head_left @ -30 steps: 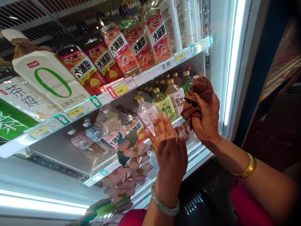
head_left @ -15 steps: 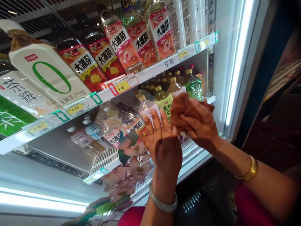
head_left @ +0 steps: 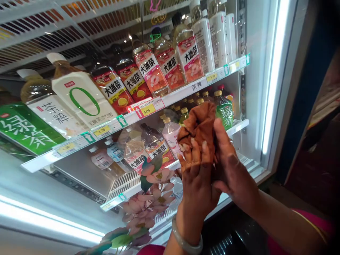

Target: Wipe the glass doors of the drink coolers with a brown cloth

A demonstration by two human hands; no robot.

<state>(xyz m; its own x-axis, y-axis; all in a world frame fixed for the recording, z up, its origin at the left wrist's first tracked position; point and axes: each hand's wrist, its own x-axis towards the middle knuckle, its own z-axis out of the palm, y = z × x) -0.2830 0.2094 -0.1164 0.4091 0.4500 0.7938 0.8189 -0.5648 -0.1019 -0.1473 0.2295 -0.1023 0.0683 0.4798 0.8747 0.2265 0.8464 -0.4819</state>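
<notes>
A crumpled brown cloth (head_left: 200, 124) is bunched between my two hands in front of the fridge shelves. My left hand (head_left: 196, 177), with a pale bangle at its wrist, has its bent fingers pressed on the cloth's lower part. Along the cloth's right side lies my right hand (head_left: 233, 170), gripping it, with the thumb low beside my left hand. Part of its fingers is hidden behind the cloth. Behind the cloth stand a pink-labelled bottle (head_left: 171, 134) and a green tea bottle (head_left: 224, 111).
Pink flowers (head_left: 156, 194) appear as a picture on what seems to be a glass pane. The upper shelf edge (head_left: 175, 92) carries price tags under several iced tea bottles (head_left: 150, 67). More bottles (head_left: 127, 148) stand on the lower shelf. A bright light strip (head_left: 273, 78) runs down the right.
The cloth was in my right hand, with my left hand spread apart from it. Now both hands are on it. The view has shifted, so the shelves sit lower and further right.
</notes>
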